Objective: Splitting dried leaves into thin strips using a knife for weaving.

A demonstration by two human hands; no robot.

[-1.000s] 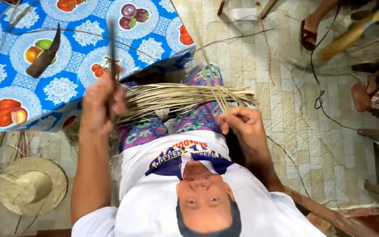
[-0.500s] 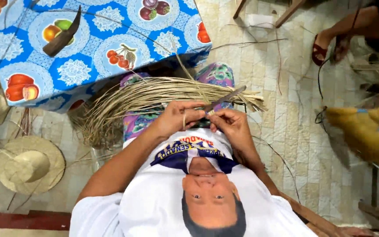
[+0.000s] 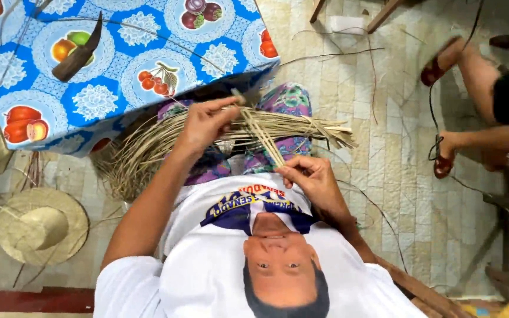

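- Straw-coloured, flat dried palm strips (image 3: 261, 136) are running taut between the two hands, slanting across the lap.
- The right hand (image 3: 308, 179) is closing on the near end of those strips, thumb and fingertips pinching them just above the white shirt (image 3: 207, 235).
- The left hand (image 3: 206, 122) is reaching farther out with the arm extended, its fingers closing around the far end of the same strips, beside the edge of the worktop.
- Beneath both hands a thick bundle of loose dried palm fibres (image 3: 166, 144) is lying across the lap, fanning out toward the floor on one side and ending in cut tips (image 3: 337, 132) on the other.
- The lap is showing purple and green patterned trousers (image 3: 293, 100) under the bundle.
- Beyond the left hand the worktop is wearing a blue and white oilcloth printed with fruit (image 3: 142, 53), and a dark curved blade with a wooden handle (image 3: 79, 55) is lying on it.
- Well apart, a woven straw hat (image 3: 41, 227) is resting on the pale tiled floor (image 3: 396, 194).
- Stray thin fibres are lying scattered over the tiles.
- Across the floor another person's feet in red sandals (image 3: 440, 59) are showing.
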